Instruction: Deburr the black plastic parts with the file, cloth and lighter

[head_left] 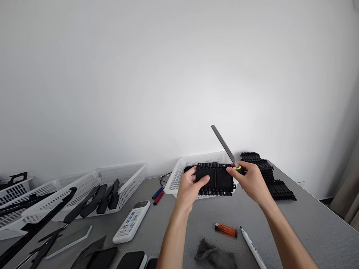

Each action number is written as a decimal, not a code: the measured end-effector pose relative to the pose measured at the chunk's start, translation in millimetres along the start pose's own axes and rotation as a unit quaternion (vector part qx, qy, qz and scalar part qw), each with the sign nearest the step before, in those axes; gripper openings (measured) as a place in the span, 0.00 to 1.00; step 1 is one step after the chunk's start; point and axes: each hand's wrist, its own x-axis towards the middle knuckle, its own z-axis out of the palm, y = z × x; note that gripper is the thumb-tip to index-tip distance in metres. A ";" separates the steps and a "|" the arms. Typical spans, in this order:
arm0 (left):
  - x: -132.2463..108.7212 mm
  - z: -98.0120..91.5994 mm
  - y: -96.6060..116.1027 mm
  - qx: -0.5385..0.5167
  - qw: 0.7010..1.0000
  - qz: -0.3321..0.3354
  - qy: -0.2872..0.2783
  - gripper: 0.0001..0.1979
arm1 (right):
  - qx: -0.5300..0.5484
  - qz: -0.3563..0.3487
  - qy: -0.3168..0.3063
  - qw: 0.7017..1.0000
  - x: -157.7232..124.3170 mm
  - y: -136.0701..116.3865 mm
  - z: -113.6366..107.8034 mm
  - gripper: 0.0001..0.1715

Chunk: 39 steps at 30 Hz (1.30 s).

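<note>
Far left: a white basket (15, 193) holds a black part (17, 178). Nearer, a second white basket (12, 233) with long black bars inside. Next right, a third white basket (133, 188): flat black pieces (94, 200) lie in it, several sticking out over its near side. Right of that, a white power bank (131, 222) flat on the table, then a blue stick (157, 191) and a red stick (159, 197) side by side.

A fourth white basket (173, 180) sits far, behind your hands; dark parts in it, mostly hidden. In front of it you hold the black panel (223, 181) up. Your left hand (186, 189) clamps its left end, thumb on the face, fingers behind. Your right hand (254, 184) has its fingers closed round the handle of a file (223, 144), blade angled up-left, thumb at the panel's right end. Farther right: more black panels (280, 189) on the table.
</note>
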 end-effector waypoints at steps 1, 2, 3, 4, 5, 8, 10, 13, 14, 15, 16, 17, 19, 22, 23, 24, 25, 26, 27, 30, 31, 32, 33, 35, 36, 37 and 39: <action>0.5 -0.1 -1.0 -0.007 1.000 0.004 0.005 0.21 | -0.003 -0.011 0.009 1.000 0.2 0.0 -0.5 0.28; 0.9 -0.2 -1.9 -0.016 1.000 0.010 0.014 0.21 | -0.001 -0.021 0.022 1.000 0.2 -0.2 -1.1 0.27; 1.3 -0.5 -2.5 -0.025 0.999 0.017 0.024 0.22 | 0.003 -0.030 0.036 0.999 0.1 -0.4 -1.9 0.27; 1.5 -0.8 -2.9 -0.033 0.999 0.023 0.032 0.22 | 0.007 -0.039 0.050 0.998 -0.2 -0.6 -2.9 0.27; 1.5 -1.1 -2.9 -0.039 0.998 0.028 0.037 0.23 | 0.010 -0.047 0.059 0.997 -0.6 -0.8 -4.0 0.28; 0.7 -1.5 -1.9 -0.049 0.997 0.036 0.045 0.24 | -0.005 -0.059 0.052 0.997 -2.7 -2.4 -8.2 0.28; 0.2 -1.2 -1.2 -0.051 0.997 0.036 0.047 0.22 | -0.040 -0.044 0.033 0.998 -4.5 -4.8 -10.1 0.28; 0.5 -0.5 -1.6 -0.050 0.997 0.038 0.050 0.21 | -0.097 -0.017 0.008 0.995 -7.2 -10.2 -8.4 0.29; 0.7 -0.3 -2.0 -0.047 0.997 0.044 0.053 0.20 | -0.114 -0.014 0.002 0.993 -8.0 -12.2 -6.5 0.30; 0.9 -0.2 -2.4 -0.040 0.996 0.053 0.056 0.18 | -0.133 -0.012 -0.003 0.991 -8.7 -13.9 -4.2 0.31; 1.1 0.0 -2.9 -0.031 0.996 0.063 0.058 0.16 | -0.155 -0.012 -0.007 0.988 -9.3 -15.3 -1.6 0.32; 1.2 0.1 -3.1 -0.024 0.995 0.075 0.060 0.13 | -0.178 -0.011 -0.007 0.984 -9.7 -16.4 0.9 0.33; 1.1 0.6 -3.1 -0.024 0.994 0.092 0.059 0.11 | -0.216 -0.010 0.004 0.976 -9.9 -16.9 4.8 0.34; 0.8 1.5 -1.9 -0.037 0.994 0.088 0.054 0.11 | -0.230 -0.016 0.024 0.973 -8.7 -14.1 6.3 0.35; 0.7 1.8 -1.5 -0.037 0.994 0.083 0.054 0.12 | -0.229 -0.020 0.028 0.973 -8.0 -12.6 5.9 0.36; 0.7 2.0 -1.2 -0.035 0.995 0.077 0.054 0.12 | -0.228 -0.023 0.031 0.973 -7.4 -11.2 5.2 0.36; 0.6 2.1 -1.0 -0.034 0.995 0.074 0.055 0.12 | -0.227 -0.026 0.033 0.973 -6.9 -10.0 4.5 0.36; 0.5 2.1 -0.9 -0.032 0.995 0.074 0.057 0.12 | -0.224 -0.028 0.033 0.974 -6.6 -9.2 4.0 0.37; 0.3 2.1 -0.9 -0.030 0.995 0.076 0.060 0.12 | -0.218 -0.029 0.030 0.975 -6.7 -8.8 3.9 0.37; -0.8 2.2 -1.2 -0.030 0.994 0.073 0.070 0.13 | -0.196 -0.021 0.020 0.980 -8.2 -10.3 6.1 0.37; -1.2 2.3 -1.3 -0.034 0.994 0.070 0.071 0.13 | -0.195 -0.014 0.021 0.981 -8.8 -11.3 7.4 0.38; -1.6 2.3 -1.3 -0.040 0.994 0.067 0.071 0.14 | -0.197 -0.006 0.025 0.980 -9.3 -12.1 8.5 0.38; -1.8 2.3 -1.4 -0.046 0.994 0.065 0.070 0.14 | -0.201 -0.001 0.029 0.979 -9.4 -12.5 9.2 0.38; -1.8 1.4 -1.9 -0.059 0.994 0.064 0.066 0.16 | -0.202 0.006 0.035 0.979 -8.2 -11.0 7.9 0.38; -1.5 0.6 -2.5 -0.067 0.994 0.064 0.064 0.18 | -0.198 0.007 0.038 0.979 -7.0 -8.9 5.6 0.37; -0.9 -0.5 -3.2 -0.073 0.994 0.061 0.062 0.20 | -0.194 0.010 0.042 0.980 -5.4 -6.0 2.1 0.37; 0.5 -3.0 -4.8 -0.082 0.993 0.052 0.066 0.21 | -0.190 0.019 0.055 0.980 -1.9 1.1 -7.2 0.37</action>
